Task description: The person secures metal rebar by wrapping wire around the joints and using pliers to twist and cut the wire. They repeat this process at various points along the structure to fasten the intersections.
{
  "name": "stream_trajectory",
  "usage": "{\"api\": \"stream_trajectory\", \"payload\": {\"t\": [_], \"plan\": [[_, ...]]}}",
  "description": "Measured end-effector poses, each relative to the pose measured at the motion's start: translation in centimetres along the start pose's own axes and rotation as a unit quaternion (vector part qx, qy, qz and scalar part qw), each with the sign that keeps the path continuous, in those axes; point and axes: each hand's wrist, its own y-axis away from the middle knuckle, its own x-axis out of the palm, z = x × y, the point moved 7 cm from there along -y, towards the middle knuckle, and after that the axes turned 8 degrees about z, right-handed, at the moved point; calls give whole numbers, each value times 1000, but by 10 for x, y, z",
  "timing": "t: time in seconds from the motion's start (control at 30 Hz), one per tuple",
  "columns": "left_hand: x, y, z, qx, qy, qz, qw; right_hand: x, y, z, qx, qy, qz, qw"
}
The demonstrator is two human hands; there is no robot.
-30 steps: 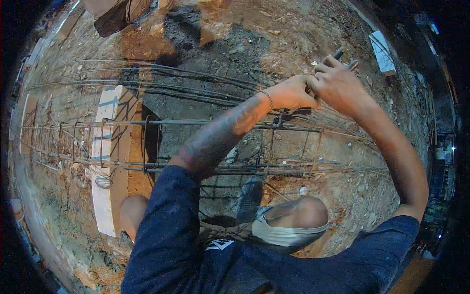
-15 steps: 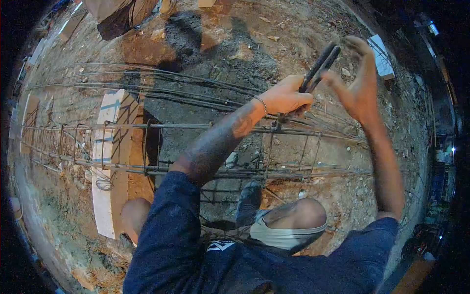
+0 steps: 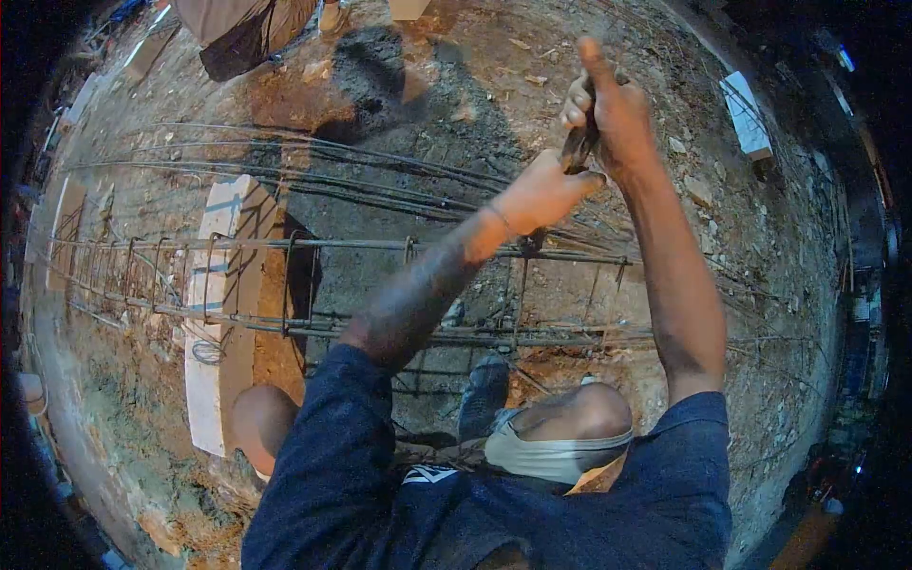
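Note:
My left hand (image 3: 543, 195) is closed around the lower part of a pair of dark-handled pincers (image 3: 578, 147). Higher up, my right hand (image 3: 619, 119) wraps its fingers around the handles, its thumb pointing upward. The jaws are hidden below my left hand, close over the top bar of a rebar cage (image 3: 370, 244). This long cage, with its square stirrups, runs across in front of my knees. Beyond it lie several loose steel rods (image 3: 380, 157), passing behind my left wrist.
A long pale block (image 3: 214, 361) supports the cage at left, with another block (image 3: 66, 233) farther left. A white block (image 3: 746, 114) lies at far right. Someone's brown-clothed leg (image 3: 247, 28) shows at the top. The ground is rough dirt with stones.
My right hand has moved left from open air and closed around the pincers' handles. The handles have swung to a more upright angle, while my left hand keeps hold near the cage.

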Motion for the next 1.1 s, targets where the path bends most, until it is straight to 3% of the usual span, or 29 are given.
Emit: {"api": "stream_trajectory", "payload": {"t": [0.03,0.07,0.1,0.13,0.17,0.2,0.23,0.27,0.3,0.33,0.4,0.43,0.47,0.5,0.53,0.57,0.6,0.63,0.67,0.73,0.8,0.83,0.97,1.03,1.07,1.1], "plan": [[-11,5,-11,64,-185,-137,971,-8,4,10,8,188,-127,974],[-13,18,-24,121,-361,-265,886,2,3,12,9,184,-125,975],[-6,28,-31,137,-393,-316,853,8,6,10,34,137,-147,979],[-1,30,-34,136,-395,-313,853,8,8,8,54,91,-169,980],[3,33,-41,163,-389,-318,849,6,-2,-3,37,-10,-90,995],[5,39,-49,188,-382,-324,845,-8,-5,-7,36,-11,-89,995],[2,34,-45,85,-283,-165,941,11,-10,-1,2,-169,141,976],[-5,32,-52,84,-285,-168,940,29,-1,10,-29,-312,361,878],[0,23,-44,54,-152,-53,986,40,3,11,-10,-319,384,866],[12,18,-38,24,-16,65,997,45,4,10,-8,-322,384,865],[4,3,-27,36,-21,12,999,18,-14,3,-20,-186,77,979],[-5,6,-25,60,-84,-128,986,8,-4,8,-21,-4,-112,993],[-15,17,-23,79,-144,-265,950,13,2,6,-19,-7,-109,994],[-1,31,-45,183,-350,-317,863,11,13,10,-28,117,-157,980],[6,31,-44,180,-349,-316,864,7,21,16,-38,239,-203,949],[10,33,-43,173,-352,-371,842,2,23,15,-35,240,-204,949],[13,36,-42,164,-354,-425,816,-1,19,7,-27,109,-132,985],[17,35,-48,218,-344,-425,808,-3,13,2,-23,-25,-58,998],[15,34,-51,217,-347,-425,808,-4,8,0,-19,-159,18,987],[20,19,-58,122,-443,-315,830,-21,-3,-4,-34,-191,68,979],[15,10,-61,117,-459,-299,828,-15,-9,-8,-68,-339,235,908],[11,8,-57,99,-475,-316,816,-14,-14,-12,-78,-377,270,882],[-8,3,-45,81,-504,-355,783,-16,-36,-37,-56,-399,302,864],[-24,-4,-37,40,-490,-399,774,-28,-53,-65,10,-352,143,925],[-30,-9,-36,39,-491,-402,772,-24,-60,-69,11,-353,145,924],[-38,-13,-30,-21,-482,-399,780,-35,-66,-86,49,-300,28,952]]}}
